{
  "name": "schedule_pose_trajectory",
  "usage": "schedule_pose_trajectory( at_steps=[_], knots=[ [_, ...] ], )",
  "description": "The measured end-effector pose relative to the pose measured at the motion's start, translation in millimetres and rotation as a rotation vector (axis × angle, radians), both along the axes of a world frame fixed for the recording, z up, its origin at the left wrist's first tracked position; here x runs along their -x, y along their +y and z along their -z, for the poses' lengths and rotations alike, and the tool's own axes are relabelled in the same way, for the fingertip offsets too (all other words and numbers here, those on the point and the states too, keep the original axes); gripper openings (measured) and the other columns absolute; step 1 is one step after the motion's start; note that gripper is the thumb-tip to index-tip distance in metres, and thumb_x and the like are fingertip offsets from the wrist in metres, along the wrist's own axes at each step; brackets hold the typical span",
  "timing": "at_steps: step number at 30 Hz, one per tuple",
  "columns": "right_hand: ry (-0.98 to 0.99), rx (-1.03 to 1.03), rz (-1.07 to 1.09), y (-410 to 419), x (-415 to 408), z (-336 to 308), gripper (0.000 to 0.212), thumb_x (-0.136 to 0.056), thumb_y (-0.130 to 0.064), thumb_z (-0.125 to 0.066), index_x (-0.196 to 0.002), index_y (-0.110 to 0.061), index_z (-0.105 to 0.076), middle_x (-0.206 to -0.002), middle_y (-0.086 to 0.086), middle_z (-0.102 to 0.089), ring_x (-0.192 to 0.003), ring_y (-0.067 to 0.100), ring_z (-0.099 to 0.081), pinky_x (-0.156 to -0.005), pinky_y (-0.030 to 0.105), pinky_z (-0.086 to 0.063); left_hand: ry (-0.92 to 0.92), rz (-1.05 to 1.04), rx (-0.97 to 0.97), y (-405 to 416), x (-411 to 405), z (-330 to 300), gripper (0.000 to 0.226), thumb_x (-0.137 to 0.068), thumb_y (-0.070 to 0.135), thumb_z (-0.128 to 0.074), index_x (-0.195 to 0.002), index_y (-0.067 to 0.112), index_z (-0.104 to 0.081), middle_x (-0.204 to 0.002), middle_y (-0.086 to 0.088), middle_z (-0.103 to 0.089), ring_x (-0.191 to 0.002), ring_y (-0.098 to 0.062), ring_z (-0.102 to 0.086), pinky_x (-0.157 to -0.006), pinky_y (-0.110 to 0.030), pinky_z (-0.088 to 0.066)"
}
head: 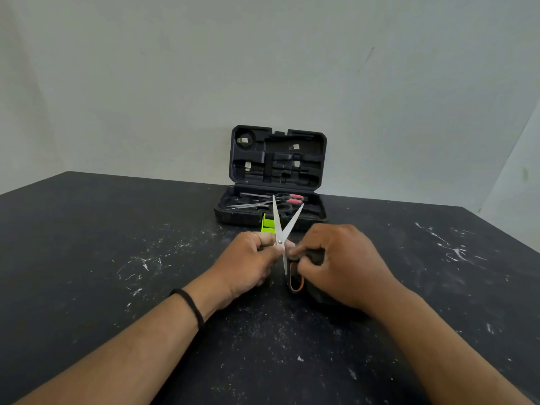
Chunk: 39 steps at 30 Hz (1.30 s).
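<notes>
Both grips clamped on one scissors (277, 222), blades spread: left hand (248, 258) near pivot, right hand (342, 261) on handle; one case (277, 156) behind.

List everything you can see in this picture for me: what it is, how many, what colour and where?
held scissors: one pair, silver blades, black-and-orange handle, above the table's middle, blades spread open and pointing away
tool case: one, black, open, at the table's far side against the wall, lid upright
cased scissors: apparently two pairs, silver blades, red and black handles, lying in the case's lower half
latch: one, bright green, on the case's front edge
table: one, black with white scuffs
wall: pale grey, behind the table
wristband: one, black, on the left wrist
left hand: one, grips the held scissors by the pivot
right hand: one, grips their handle
</notes>
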State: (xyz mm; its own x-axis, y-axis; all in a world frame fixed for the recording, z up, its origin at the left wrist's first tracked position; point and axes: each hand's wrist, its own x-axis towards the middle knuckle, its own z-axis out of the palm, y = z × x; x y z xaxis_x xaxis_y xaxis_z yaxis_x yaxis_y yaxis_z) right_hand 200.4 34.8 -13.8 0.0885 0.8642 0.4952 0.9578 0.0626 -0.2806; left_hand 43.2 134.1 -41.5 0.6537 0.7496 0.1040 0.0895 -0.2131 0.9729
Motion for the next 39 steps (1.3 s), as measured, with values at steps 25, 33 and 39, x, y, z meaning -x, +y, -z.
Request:
schedule_pose_trajectory(
  at_steps=[25, 33, 39],
  knots=[
    [-0.015, -0.229, 0.067, 18, 29, 22, 0.014, -0.095, -0.027, -0.065, -0.098, -0.023, -0.078, -0.094, -0.007, -0.056, -0.067, 0.015, -0.056, -0.055, 0.036, -0.052, -0.131, -0.193, 0.222, 5, -9, -1, 0.040, -0.103, 0.022, -0.054, -0.066, 0.007, -0.059, -0.057, -0.005, -0.049, -0.042, -0.012, -0.042, -0.041, -0.025, -0.043],
    [-0.143, -0.071, 0.126, 12, 32, 13, 0.021, -0.093, -0.032, -0.059, -0.098, -0.024, -0.078, -0.094, -0.006, -0.056, -0.073, 0.014, -0.056, -0.062, 0.035, -0.054, -0.185, -0.309, 0.176, 4, -11, 3, 0.040, -0.103, 0.019, -0.051, -0.066, 0.008, -0.060, -0.055, -0.002, -0.046, -0.044, -0.013, -0.039, -0.042, -0.025, -0.045],
    [-0.130, -0.191, 0.037, 13, 35, 18, 0.015, -0.092, -0.025, -0.061, -0.095, -0.021, -0.075, -0.095, -0.006, -0.059, -0.074, 0.016, -0.057, -0.054, 0.034, -0.052, -0.171, -0.274, 0.162, 4, -14, 3, 0.041, -0.102, 0.021, -0.053, -0.063, 0.008, -0.056, -0.054, -0.004, -0.045, -0.042, -0.014, -0.039, -0.043, -0.027, -0.042]
  ],
)
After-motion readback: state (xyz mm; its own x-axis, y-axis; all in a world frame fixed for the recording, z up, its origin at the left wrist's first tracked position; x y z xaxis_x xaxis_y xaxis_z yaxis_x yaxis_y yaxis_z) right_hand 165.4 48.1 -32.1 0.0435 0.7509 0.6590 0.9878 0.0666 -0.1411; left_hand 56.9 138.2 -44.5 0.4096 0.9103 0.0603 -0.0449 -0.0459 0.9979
